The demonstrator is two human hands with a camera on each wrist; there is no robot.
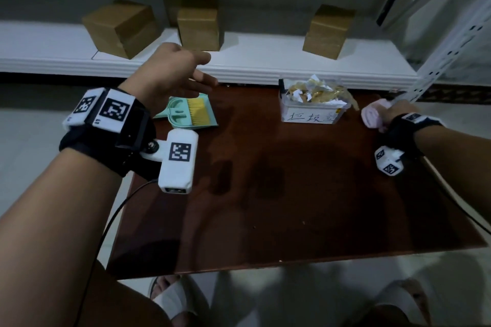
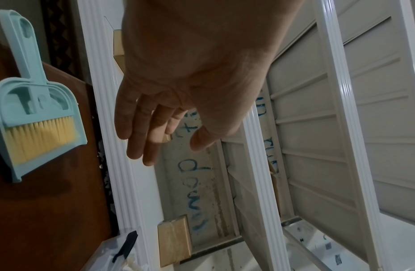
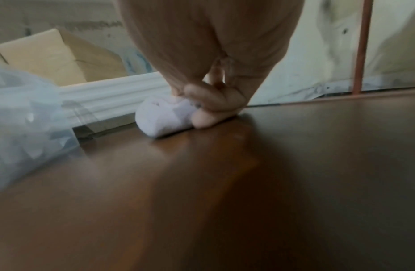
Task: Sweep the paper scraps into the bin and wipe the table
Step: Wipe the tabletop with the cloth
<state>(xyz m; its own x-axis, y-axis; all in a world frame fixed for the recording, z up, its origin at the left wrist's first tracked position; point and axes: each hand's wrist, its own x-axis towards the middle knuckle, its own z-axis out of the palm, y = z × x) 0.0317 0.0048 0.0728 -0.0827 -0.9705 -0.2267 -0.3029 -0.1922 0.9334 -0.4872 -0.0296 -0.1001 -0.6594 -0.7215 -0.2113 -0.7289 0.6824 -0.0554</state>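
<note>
- The left hand hangs in the air above the table's far left corner, fingers loosely spread and holding nothing.
- Under it, a teal dustpan with a yellow-bristled brush lies at that corner.
- A clear bin heaped with paper scraps stands at the far edge, right of centre.
- The right hand grips a bunched pale pink cloth, pressing it onto the far right corner.

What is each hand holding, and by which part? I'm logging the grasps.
The right hand grips the rolled pink cloth by its right end, fingers curled over it on the table. The left hand holds nothing.
</note>
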